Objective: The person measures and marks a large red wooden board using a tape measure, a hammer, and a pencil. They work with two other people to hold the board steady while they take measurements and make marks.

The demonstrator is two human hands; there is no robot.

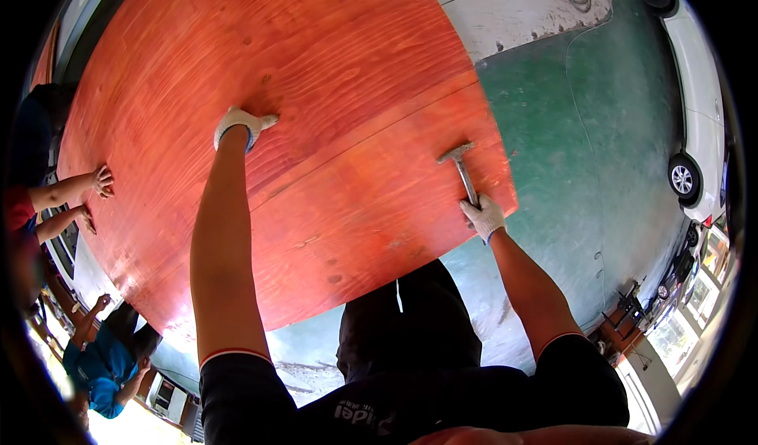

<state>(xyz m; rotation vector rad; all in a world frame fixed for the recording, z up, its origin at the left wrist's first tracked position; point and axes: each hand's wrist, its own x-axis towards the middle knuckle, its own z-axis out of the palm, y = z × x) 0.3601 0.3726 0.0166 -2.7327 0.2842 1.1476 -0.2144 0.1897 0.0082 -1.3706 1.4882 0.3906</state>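
Observation:
A large red-orange plywood surface (pixel 347 90) spreads in front of me, crossed by a long seam. My left hand (pixel 237 127), in a white knit glove, rests on the far side of that seam. Its thumb is stretched out to the right, and it holds nothing that I can see. Near the right edge of the wood, my gloved right hand (pixel 484 216) is closed around the handle of a hammer (pixel 466 175). The metal head points away from me, over or on the wood; whether it touches cannot be told.
At the left edge another person's bare hands (pixel 100 182) lie on the wood. A person in a blue shirt (pixel 103 370) is at the lower left. Green floor (pixel 553 153) extends to the right, with a white car (pixel 699 97) beyond. A pale board (pixel 521 11) lies at the top.

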